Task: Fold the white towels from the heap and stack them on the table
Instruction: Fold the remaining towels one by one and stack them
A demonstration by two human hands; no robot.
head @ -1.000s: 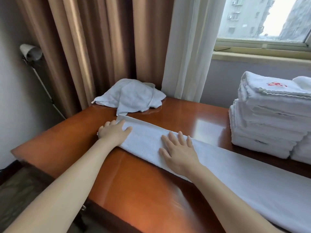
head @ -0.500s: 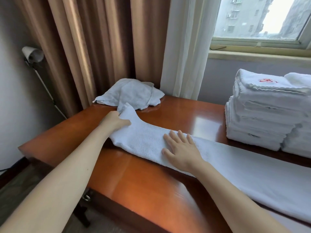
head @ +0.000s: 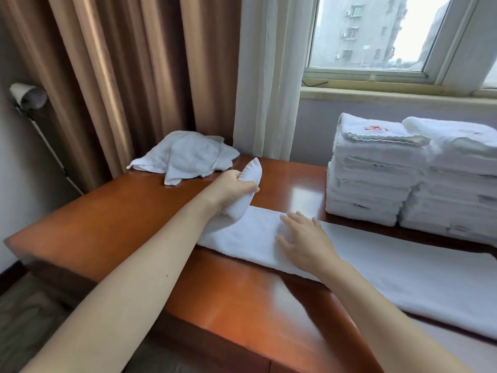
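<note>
**A:** Where is the towel being folded?

**B:** The long towel point(head: 403, 278) lies as a narrow strip across the bench point(head: 107, 219), running from the middle toward the right near edge. Its left end is up off the wood, bunched in the left grip point(head: 231, 188), whose fingers are clenched round it. The right grip point(head: 304, 238) is released: a flat hand with straight fingers, pressing the strip just right of the raised end.

**A:** What could spoil the fold?

**B:** The fold line, I'd say. If the flat hand slides while the end comes over, the strip would skew and the edges would miss each other. The end is bunched rather than held by its corners, so it may land crumpled. I can't tell whether the far right end hangs off the bench. If it does, its weight could drag the strip. The heap point(head: 188, 154) lies just behind the left grip, and a wide swing could snag it.

**A:** Any baskets or bins?

**B:** None that I can see. The two stacks of folded towels point(head: 376, 173) stand straight on the bench at the right, below the window point(head: 376, 36), near the strip but apart from it.
</note>
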